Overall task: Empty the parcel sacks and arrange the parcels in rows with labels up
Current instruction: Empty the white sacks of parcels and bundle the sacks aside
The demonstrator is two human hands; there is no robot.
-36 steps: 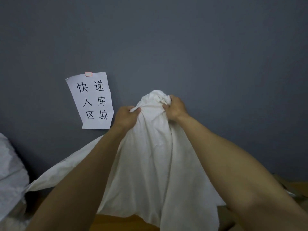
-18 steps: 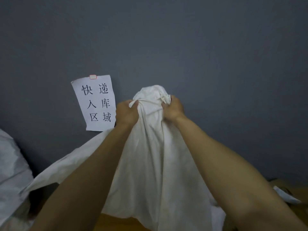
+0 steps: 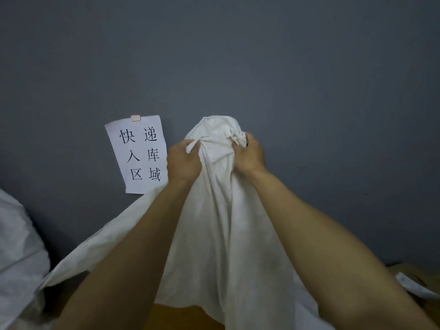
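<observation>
A white cloth sack (image 3: 221, 222) hangs limp in front of me, lifted by its bunched top. My left hand (image 3: 182, 160) grips the fabric on the left of that bunch. My right hand (image 3: 250, 154) grips the right side, where a knotted cord sticks out. The sack's lower edge drapes down over my forearms and spreads to the left. A brown cardboard parcel (image 3: 176, 316) shows just under the sack's hem. What else lies under the sack is hidden.
A dark grey wall fills the background, with a white paper sign (image 3: 138, 154) of printed characters taped to it. Another white sack (image 3: 19, 256) bulges at the left edge. At the lower right lie cardboard (image 3: 409, 277) and a white wrapped item (image 3: 414, 285).
Both hands have moved closer together on the sack's top and shifted their grip slightly. The view has drifted a little to the left, so the sign appears further right.
</observation>
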